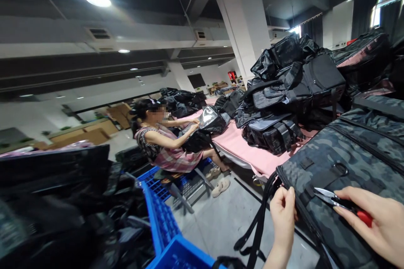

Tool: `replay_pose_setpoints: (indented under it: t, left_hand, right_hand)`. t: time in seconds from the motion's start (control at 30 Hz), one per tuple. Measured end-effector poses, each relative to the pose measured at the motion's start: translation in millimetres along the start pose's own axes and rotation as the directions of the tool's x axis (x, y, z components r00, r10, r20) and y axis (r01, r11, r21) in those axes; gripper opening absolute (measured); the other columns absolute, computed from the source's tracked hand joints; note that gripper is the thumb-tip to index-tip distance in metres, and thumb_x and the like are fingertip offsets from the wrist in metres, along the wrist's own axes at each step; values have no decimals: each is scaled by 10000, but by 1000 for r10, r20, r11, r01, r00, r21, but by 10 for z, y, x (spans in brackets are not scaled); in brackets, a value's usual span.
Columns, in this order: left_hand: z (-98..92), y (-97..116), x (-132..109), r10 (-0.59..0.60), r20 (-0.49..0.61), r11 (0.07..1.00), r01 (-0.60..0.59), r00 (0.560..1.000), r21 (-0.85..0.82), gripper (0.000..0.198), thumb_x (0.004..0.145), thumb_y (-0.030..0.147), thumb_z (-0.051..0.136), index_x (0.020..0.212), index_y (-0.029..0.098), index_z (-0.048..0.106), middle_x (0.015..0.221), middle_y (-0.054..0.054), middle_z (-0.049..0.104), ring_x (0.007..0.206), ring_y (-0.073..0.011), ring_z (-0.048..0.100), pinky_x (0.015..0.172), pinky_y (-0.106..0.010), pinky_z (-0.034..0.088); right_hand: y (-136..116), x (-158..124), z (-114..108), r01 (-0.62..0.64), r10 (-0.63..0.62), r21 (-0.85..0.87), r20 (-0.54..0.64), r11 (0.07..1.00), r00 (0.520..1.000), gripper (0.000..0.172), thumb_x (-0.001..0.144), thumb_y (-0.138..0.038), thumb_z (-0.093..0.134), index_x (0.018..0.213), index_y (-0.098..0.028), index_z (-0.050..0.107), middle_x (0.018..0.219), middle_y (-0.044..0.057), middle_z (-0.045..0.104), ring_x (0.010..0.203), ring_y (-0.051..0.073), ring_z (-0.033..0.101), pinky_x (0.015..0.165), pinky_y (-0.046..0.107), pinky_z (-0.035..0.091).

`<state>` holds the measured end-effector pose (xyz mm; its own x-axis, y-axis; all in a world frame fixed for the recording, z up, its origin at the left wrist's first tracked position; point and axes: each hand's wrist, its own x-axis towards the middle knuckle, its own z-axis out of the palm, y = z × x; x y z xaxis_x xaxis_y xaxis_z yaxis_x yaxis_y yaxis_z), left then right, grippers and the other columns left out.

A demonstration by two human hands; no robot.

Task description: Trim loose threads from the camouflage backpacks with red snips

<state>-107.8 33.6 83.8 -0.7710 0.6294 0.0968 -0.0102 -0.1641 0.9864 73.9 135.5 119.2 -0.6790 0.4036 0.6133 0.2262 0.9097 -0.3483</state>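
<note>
A dark camouflage bag (366, 151) lies close in front of me at the right, with zippers, webbing and a black D-ring (341, 170) on its side. My left hand (283, 214) is closed in a pinch on the near edge of this bag, beside a hanging black strap (260, 222). Exactly what lies between the fingertips is hidden. In my right hand (369, 214) are thread snips (331, 197) with silver blades and a red handle part. Their blades point left, over the bag's side, near its webbing.
Blue plastic crates (164, 218) stand on the floor left of my hands. Dark bags (47, 201) fill the left side. A seated co-worker (167, 138) handles a bag across the aisle. Stacked bags (293, 80) cover part of the pink table (243, 147).
</note>
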Motion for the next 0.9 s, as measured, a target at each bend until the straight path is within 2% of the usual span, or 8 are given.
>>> replay_pose_setpoints:
  t: [0.13, 0.3, 0.43, 0.53, 0.63, 0.7, 0.8, 0.9]
  left_hand:
    - [12, -9, 7, 38, -6, 999, -38, 999, 7, 529, 758, 626, 585, 563, 199, 341, 434, 96, 300, 382, -51, 268, 386, -184, 251]
    - [-32, -142, 48, 32, -5, 999, -32, 999, 36, 524, 773, 618, 575, 569, 200, 333, 457, 94, 290, 400, -56, 270, 391, -182, 264]
    - [-58, -218, 78, 33, -27, 998, -31, 999, 59, 538, 769, 634, 569, 572, 199, 321, 473, 93, 279, 418, -58, 267, 391, -176, 256]
    - [-59, -204, 104, 1, -18, 999, -1, 1000, 52, 572, 728, 686, 572, 563, 203, 312, 455, 100, 247, 407, -57, 233, 377, -177, 233]
    - [-61, -179, 123, -1, -12, 999, 2, 1000, 52, 602, 686, 731, 572, 550, 205, 310, 440, 102, 235, 399, -56, 214, 371, -181, 217]
    - [-69, -187, 127, -1, -4, 998, 2, 1000, 62, 596, 688, 728, 572, 552, 207, 315, 439, 101, 236, 395, -60, 217, 372, -185, 218]
    - [-79, -229, 118, 120, -64, 987, -112, 991, 113, 560, 745, 664, 568, 537, 201, 332, 448, 88, 261, 411, -69, 254, 402, -194, 264]
    - [-69, -213, 84, 361, -155, 920, -324, 920, 219, 493, 839, 530, 541, 530, 188, 366, 489, 62, 313, 459, -81, 315, 464, -200, 315]
  right_hand:
    - [-12, 55, -26, 17, -18, 21, 56, 1000, 998, 231, 967, -395, 428, 1042, -250, 591, 934, 8, 646, 760, 146, 645, 637, 209, 531]
    - [-34, 81, -55, -43, 42, 75, 24, 996, 999, 226, 961, -398, 445, 1018, -242, 598, 944, 20, 643, 776, 149, 642, 643, 195, 523]
    - [-35, 107, -88, -24, 18, 65, 101, 998, 995, 220, 969, -368, 431, 993, -233, 604, 888, 28, 647, 706, 143, 632, 630, 198, 516]
    - [24, 102, -150, -26, 26, -5, -36, 1000, 999, 212, 980, -367, 419, 1030, -237, 579, 937, 15, 645, 741, 132, 642, 607, 180, 501]
    - [144, 74, -219, -138, 58, -256, -299, 957, 952, 265, 989, -426, 378, 1052, -238, 553, 920, -15, 644, 651, 129, 638, 492, 210, 459]
    - [224, 51, -247, -212, 38, -429, -380, 878, 924, 316, 990, -458, 337, 1035, -233, 554, 876, -29, 645, 547, 137, 609, 412, 253, 410]
    - [288, 25, -261, -224, 47, -464, -362, 857, 931, 333, 986, -460, 321, 1028, -235, 562, 862, -30, 647, 490, 143, 581, 368, 269, 378]
    - [284, 8, -272, -121, 94, -144, -181, 982, 979, 256, 953, -441, 440, 1066, -249, 567, 944, -22, 647, 675, 134, 637, 538, 201, 499]
